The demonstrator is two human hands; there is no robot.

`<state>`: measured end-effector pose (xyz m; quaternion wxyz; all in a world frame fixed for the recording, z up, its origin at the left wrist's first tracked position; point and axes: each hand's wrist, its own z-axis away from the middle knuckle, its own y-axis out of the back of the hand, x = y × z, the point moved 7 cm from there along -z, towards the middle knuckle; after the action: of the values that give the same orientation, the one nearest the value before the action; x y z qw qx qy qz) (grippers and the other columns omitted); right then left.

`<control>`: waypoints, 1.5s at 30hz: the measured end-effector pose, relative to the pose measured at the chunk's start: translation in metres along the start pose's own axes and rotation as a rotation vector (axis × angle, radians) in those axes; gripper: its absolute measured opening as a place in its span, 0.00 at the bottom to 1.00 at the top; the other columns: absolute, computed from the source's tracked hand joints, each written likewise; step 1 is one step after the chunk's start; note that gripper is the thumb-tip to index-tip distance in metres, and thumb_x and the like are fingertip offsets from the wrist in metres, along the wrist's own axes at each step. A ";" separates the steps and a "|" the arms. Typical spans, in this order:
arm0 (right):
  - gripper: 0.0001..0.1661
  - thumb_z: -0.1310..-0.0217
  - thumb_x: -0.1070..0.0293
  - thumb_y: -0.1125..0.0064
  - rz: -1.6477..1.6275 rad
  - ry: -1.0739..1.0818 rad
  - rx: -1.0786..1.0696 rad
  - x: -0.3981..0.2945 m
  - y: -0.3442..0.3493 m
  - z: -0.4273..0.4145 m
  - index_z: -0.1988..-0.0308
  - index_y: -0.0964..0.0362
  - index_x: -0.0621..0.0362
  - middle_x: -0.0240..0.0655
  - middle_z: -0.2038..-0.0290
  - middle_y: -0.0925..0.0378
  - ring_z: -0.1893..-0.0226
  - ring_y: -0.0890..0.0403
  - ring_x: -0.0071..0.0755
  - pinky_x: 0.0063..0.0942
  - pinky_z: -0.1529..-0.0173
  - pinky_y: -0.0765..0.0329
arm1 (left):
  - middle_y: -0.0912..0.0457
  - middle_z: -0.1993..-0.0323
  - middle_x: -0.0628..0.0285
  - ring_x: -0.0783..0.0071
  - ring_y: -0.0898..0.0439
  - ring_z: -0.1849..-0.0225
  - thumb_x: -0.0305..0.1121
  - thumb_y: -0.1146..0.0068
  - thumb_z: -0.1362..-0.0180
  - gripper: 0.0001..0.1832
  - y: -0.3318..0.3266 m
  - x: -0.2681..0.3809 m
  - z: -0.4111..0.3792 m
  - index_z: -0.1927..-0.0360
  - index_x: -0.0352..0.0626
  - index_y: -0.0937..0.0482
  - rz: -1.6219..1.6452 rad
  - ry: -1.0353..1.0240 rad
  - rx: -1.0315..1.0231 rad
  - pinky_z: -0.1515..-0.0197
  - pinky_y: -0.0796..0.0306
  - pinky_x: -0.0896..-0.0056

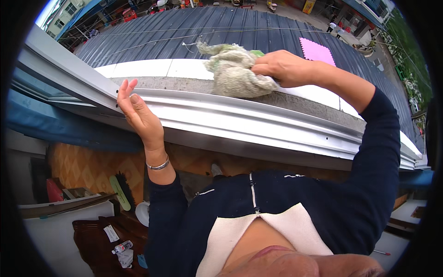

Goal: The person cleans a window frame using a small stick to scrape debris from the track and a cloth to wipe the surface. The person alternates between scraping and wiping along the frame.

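Note:
My right hand (282, 68) grips a damp-looking, greyish-green cleaning cloth (233, 71) just beyond the window track. The cloth hangs over the outer ledge, covering part of the grey concrete strip (304, 104) and the white tiles (188, 67). A scrap of brighter green shows beside my fingers. At the left end of the white metal window track (242, 119), my left hand (140, 116) is raised, palm up, near the upright window frame (69, 65). Its fingers are slightly curled and hold nothing. Whether it touches the frame, I cannot tell.
Outside lies a dark corrugated metal roof (242, 27) crossed by wires, with a pink foam mat (316, 50) on it. Indoors, a blue curtain (69, 121) hangs at left. Below are a green broom (120, 194), a white bucket (142, 213) and a plastic bottle (123, 247) on dark wooden furniture.

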<state>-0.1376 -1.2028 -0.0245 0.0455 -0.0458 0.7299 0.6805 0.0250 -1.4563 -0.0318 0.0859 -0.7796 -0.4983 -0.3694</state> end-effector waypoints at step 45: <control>0.21 0.56 0.85 0.38 -0.153 0.125 -0.245 -0.006 0.013 0.009 0.60 0.24 0.54 0.31 0.64 0.26 0.58 0.22 0.39 0.35 0.54 0.23 | 0.27 0.50 0.38 0.53 0.26 0.45 0.51 0.79 0.27 0.30 -0.001 0.013 0.001 0.38 0.32 0.45 0.040 -0.098 0.228 0.34 0.36 0.53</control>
<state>-0.1333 -1.1933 -0.0115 0.0460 -0.1487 0.6372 0.7548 0.0275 -1.4454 -0.0241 0.1568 -0.7918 -0.5249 -0.2699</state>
